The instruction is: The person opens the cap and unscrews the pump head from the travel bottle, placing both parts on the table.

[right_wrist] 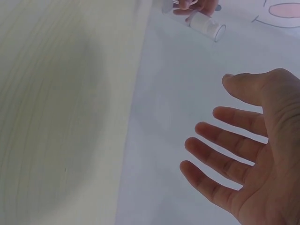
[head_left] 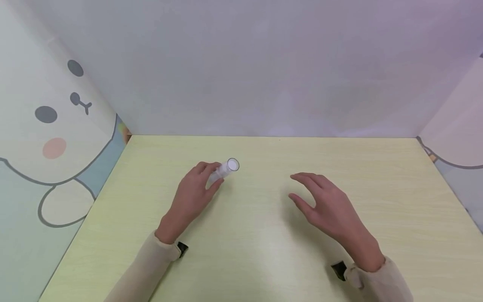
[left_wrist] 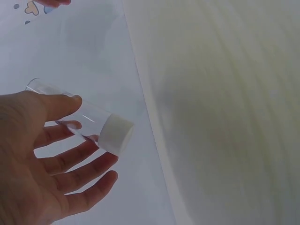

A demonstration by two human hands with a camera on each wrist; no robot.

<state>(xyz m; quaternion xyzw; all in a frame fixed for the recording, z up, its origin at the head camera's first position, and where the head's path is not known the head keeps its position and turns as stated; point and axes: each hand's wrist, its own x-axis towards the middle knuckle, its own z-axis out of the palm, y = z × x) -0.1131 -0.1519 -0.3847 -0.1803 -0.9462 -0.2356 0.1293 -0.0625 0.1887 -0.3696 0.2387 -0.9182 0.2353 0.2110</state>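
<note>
My left hand (head_left: 194, 191) grips a clear cylindrical tube (head_left: 226, 167) between thumb and fingers, over the left-middle part of the table. In the left wrist view, a white cap (left_wrist: 116, 135) covers one end of the tube, and the thumb crosses its transparent body (left_wrist: 89, 116). The other end, a round rim, points up and to the right in the head view. My right hand (head_left: 332, 205) hovers over the table to the right, apart from the tube, with fingers spread and nothing in them. The right wrist view shows these fingers relaxed.
A pale wood-grain table (head_left: 256, 251) lies below both hands. Behind it rises a plain light wall (head_left: 264, 71). A side panel (head_left: 22, 138) with a cartoon animal print stands at the left, and another printed panel (head_left: 456, 130) at the right.
</note>
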